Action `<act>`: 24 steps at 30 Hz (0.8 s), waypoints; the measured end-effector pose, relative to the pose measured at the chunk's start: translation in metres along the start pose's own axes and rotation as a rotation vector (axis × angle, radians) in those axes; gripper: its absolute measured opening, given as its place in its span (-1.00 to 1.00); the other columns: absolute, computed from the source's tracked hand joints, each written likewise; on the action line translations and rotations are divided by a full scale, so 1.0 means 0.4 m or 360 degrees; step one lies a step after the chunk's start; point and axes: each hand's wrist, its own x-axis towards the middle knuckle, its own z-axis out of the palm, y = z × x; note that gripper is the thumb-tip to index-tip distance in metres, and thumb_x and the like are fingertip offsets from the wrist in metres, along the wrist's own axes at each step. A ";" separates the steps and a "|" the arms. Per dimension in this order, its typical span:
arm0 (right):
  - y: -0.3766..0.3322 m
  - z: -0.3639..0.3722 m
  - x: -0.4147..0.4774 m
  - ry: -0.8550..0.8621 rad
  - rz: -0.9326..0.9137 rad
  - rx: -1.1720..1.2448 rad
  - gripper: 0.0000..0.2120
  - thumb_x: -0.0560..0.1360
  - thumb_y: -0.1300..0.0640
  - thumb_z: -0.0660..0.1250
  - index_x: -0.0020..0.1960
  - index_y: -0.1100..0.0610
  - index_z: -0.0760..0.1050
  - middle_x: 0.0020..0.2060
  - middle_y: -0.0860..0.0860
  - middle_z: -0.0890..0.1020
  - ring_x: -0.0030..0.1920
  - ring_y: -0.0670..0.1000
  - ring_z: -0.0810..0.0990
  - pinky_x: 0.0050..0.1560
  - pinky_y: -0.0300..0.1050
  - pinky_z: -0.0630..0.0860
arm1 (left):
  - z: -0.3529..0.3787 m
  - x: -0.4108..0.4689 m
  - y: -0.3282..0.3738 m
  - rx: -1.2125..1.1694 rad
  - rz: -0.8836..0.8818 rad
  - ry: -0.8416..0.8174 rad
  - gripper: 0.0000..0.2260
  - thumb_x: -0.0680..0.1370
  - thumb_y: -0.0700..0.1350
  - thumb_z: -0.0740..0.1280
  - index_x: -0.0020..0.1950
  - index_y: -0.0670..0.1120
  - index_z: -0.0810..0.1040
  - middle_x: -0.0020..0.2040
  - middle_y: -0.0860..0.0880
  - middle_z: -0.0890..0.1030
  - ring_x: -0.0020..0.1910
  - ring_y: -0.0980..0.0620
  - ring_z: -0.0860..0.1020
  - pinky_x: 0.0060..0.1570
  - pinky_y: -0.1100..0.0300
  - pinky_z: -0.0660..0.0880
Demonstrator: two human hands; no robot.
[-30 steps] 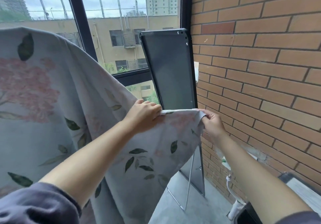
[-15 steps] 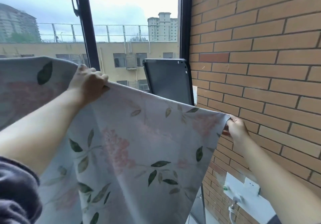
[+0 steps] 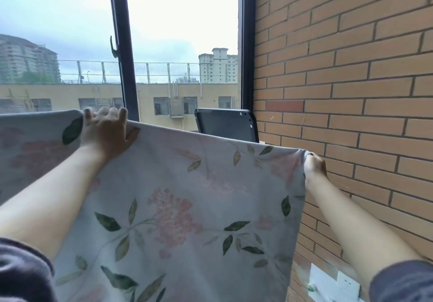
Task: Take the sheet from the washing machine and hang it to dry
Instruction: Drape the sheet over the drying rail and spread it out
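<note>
A pale grey-blue sheet printed with pink flowers and green leaves hangs spread across the lower half of the view, its top edge stretched level. My left hand grips that top edge left of centre, fingers hooked over it. My right hand pinches the sheet's upper right corner beside the brick wall. What the sheet hangs over is hidden behind the fabric.
A brick wall fills the right side, with a white socket plate low on it. A dark flat panel stands behind the sheet near the black window frame. Buildings lie outside the glass.
My left hand slid left along the top edge and both hands rose, pulling the sheet out wide and flat. The view tilted upward.
</note>
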 end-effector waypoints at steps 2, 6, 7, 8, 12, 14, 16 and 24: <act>-0.036 0.004 0.011 0.0029 0.0009 0.0044 -0.75 0.49 0.23 0.10 -0.02 0.09 0.55 -0.15 0.05 0.53 -0.23 0.02 0.43 -0.19 -0.18 0.35 | -0.007 0.000 -0.002 0.0022 -0.0007 -0.0004 -0.61 0.50 0.16 0.23 -0.01 -0.18 0.40 -0.12 -0.21 0.58 -0.13 -0.17 0.54 0.02 -0.12 0.30; -0.130 0.002 0.046 0.0103 -0.0060 0.0144 -0.77 0.50 0.27 0.10 -0.07 0.12 0.53 -0.21 0.03 0.47 -0.38 -0.03 0.33 -0.42 -0.27 0.28 | -0.018 0.001 -0.009 0.0081 0.0013 -0.0021 -0.61 0.50 0.14 0.25 -0.02 -0.21 0.40 -0.17 -0.24 0.57 -0.19 -0.17 0.54 -0.03 -0.15 0.35; -0.151 0.000 0.048 0.0113 -0.0078 0.0160 -0.78 0.51 0.28 0.10 -0.07 0.12 0.51 -0.16 0.04 0.48 -0.36 -0.02 0.36 -0.44 -0.29 0.30 | -0.020 0.001 -0.009 0.0085 0.0024 -0.0029 -0.60 0.49 0.13 0.26 -0.03 -0.23 0.40 -0.18 -0.25 0.57 -0.21 -0.18 0.54 -0.04 -0.15 0.36; -0.165 0.001 0.051 0.0117 -0.0080 0.0155 -0.79 0.53 0.28 0.11 -0.03 0.12 0.50 -0.11 0.05 0.48 -0.30 -0.01 0.41 -0.41 -0.28 0.33 | -0.022 0.001 -0.011 0.0102 0.0023 -0.0045 -0.60 0.49 0.13 0.27 -0.03 -0.23 0.40 -0.18 -0.26 0.56 -0.21 -0.19 0.54 -0.06 -0.15 0.36; -0.183 0.000 0.074 0.0155 -0.0115 -0.0011 -0.69 0.52 0.24 0.13 0.16 0.19 0.56 -0.08 0.04 0.51 -0.11 0.00 0.43 -0.22 -0.18 0.36 | -0.025 -0.004 -0.014 0.0170 -0.0004 -0.0119 -0.60 0.50 0.14 0.25 -0.06 -0.23 0.43 -0.18 -0.26 0.56 -0.20 -0.20 0.53 -0.07 -0.14 0.37; -0.196 0.004 0.083 0.0140 -0.0184 -0.0089 -0.63 0.50 0.25 0.09 0.18 0.14 0.57 -0.08 0.02 0.55 -0.13 -0.01 0.43 -0.27 -0.20 0.32 | -0.026 -0.003 -0.016 0.0156 -0.0030 -0.0115 -0.61 0.50 0.14 0.25 -0.08 -0.22 0.46 -0.19 -0.26 0.56 -0.19 -0.21 0.53 -0.06 -0.13 0.36; -0.203 0.009 0.090 0.0146 -0.0208 -0.0130 -0.61 0.51 0.23 0.08 0.22 0.09 0.56 -0.04 0.01 0.58 -0.16 0.00 0.46 -0.25 -0.21 0.33 | -0.028 0.002 -0.023 0.0139 -0.0054 -0.0094 -0.60 0.51 0.17 0.22 -0.13 -0.19 0.49 -0.21 -0.23 0.56 -0.20 -0.19 0.53 -0.02 -0.10 0.32; -0.220 0.060 0.108 0.0222 -0.0195 -0.0065 -0.70 0.56 0.16 0.10 0.13 0.12 0.57 -0.09 0.02 0.52 -0.28 -0.01 0.38 -0.31 -0.19 0.25 | -0.033 0.008 -0.061 -0.0005 -0.0201 0.0006 -0.50 0.58 0.18 0.08 -0.19 -0.24 0.48 -0.23 -0.30 0.54 -0.20 -0.24 0.53 -0.13 -0.15 0.39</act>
